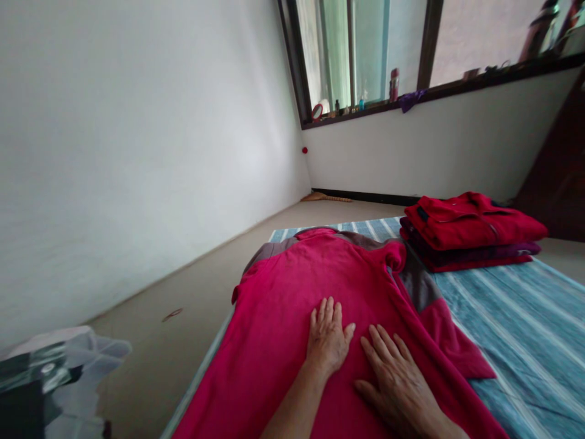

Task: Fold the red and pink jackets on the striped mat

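A pink-red garment with grey shoulder panels (283,292) lies spread out on the bed, its collar at the far end. One sleeve reaches out to the right over the sheet; the left sleeve is mostly out of sight. My left hand (328,338) rests flat on the middle of the cloth, fingers stretched out. Beside it on the right, my right hand (397,372) also lies palm down on the fabric, fingers extended and thumb apart. Neither hand grips the cloth.
Folded red and purple clothes (475,225) are stacked on the blue striped sheet (516,329) at the right. A white wall (159,134) stands left, past a strip of floor. Bags (59,372) sit at lower left. Small bottles line the windowsill (365,111).
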`<state>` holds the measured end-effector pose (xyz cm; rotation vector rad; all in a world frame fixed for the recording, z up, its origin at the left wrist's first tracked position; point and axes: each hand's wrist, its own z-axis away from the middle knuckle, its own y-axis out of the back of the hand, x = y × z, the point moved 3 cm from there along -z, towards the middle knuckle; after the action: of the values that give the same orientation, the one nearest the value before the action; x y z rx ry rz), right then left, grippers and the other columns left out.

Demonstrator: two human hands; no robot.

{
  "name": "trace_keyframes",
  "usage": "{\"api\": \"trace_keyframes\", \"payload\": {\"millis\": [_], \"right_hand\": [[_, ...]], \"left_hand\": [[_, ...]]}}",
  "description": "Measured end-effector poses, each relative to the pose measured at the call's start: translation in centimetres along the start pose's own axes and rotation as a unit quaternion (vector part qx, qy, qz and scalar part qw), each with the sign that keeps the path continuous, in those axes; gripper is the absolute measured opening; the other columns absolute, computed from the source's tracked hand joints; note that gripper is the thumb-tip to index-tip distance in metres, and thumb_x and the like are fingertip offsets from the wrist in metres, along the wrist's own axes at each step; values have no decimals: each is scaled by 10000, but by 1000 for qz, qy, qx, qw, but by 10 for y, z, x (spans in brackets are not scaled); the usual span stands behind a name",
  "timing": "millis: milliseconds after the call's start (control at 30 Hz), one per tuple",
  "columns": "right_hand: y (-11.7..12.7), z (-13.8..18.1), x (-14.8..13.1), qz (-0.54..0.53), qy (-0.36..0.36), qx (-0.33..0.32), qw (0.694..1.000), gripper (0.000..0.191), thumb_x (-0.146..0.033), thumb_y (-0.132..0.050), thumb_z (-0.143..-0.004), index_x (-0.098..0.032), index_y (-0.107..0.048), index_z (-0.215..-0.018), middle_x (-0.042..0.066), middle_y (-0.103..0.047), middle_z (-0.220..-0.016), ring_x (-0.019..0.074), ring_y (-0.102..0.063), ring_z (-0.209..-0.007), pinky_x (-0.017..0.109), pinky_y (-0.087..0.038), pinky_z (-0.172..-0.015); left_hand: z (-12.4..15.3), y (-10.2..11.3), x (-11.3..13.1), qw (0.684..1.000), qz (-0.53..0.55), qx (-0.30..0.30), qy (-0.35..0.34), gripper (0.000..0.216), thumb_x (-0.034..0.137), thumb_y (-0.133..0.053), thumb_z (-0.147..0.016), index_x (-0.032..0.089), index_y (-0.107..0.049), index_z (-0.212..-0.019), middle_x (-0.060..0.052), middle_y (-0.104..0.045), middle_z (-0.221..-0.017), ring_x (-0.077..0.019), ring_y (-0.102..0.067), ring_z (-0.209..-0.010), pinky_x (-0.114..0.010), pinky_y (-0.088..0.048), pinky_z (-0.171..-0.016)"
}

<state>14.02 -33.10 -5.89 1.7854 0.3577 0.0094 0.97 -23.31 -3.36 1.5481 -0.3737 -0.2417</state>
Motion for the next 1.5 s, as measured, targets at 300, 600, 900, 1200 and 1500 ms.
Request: {"api": "trace_keyframes", "payload": {"millis": [300, 600, 900, 1200, 1500], "right_hand": [[3, 0, 0, -21, -12, -24, 999, 650, -560, -512, -887, -173, -469, -1407, 163, -360, -1481, 359, -343, -1375, 582, -345, -1094], [2, 0, 0, -23, -8, -25, 999, 657, -569, -498, -894, -168, -461, -1412, 170, -350, -1483, 369, -340, -1373, 595, -342, -1089], [3, -1, 0, -26, -13, -23, 999, 655, -551, -531, -879, -168, -472, -1406, 167, -352, -1487, 362, -336, -1382, 579, -338, -1099], [3, -3, -1, -47, -12, -25, 999, 660, -577, -504, -889, -175, -470, -1411, 158, -354, -1492, 360, -322, -1391, 583, -308, -1117], [10, -7, -4, -48, -14, -59, 997, 675, -567, -493, -891, -145, -453, -1416, 176, -333, -1493, 358, -290, -1397, 582, -274, -1122]], "left_hand": [[2, 5, 2, 1000, 7, -7, 2, 619, 483, -283, -978, 122, -366, -1474, -134, -296, -1555, -265, -215, -1450, -485, -211, -1170], [1, 4, 2, 1000, -5, -11, 3, 612, 479, -284, -981, 137, -349, -1484, -128, -295, -1557, -266, -218, -1449, -484, -221, -1168], [1, 6, 2, 1000, -5, -18, 6, 624, 494, -262, -982, 134, -351, -1483, -125, -291, -1559, -267, -222, -1448, -480, -219, -1168], [1, 7, 2, 1000, -22, -8, 9, 605, 470, -296, -977, 140, -358, -1480, -118, -317, -1550, -264, -234, -1444, -476, -242, -1162], [0, 3, -1, 1000, -20, 15, 11, 609, 483, -290, -976, 135, -383, -1468, -119, -330, -1543, -261, -255, -1437, -477, -238, -1162]]}}
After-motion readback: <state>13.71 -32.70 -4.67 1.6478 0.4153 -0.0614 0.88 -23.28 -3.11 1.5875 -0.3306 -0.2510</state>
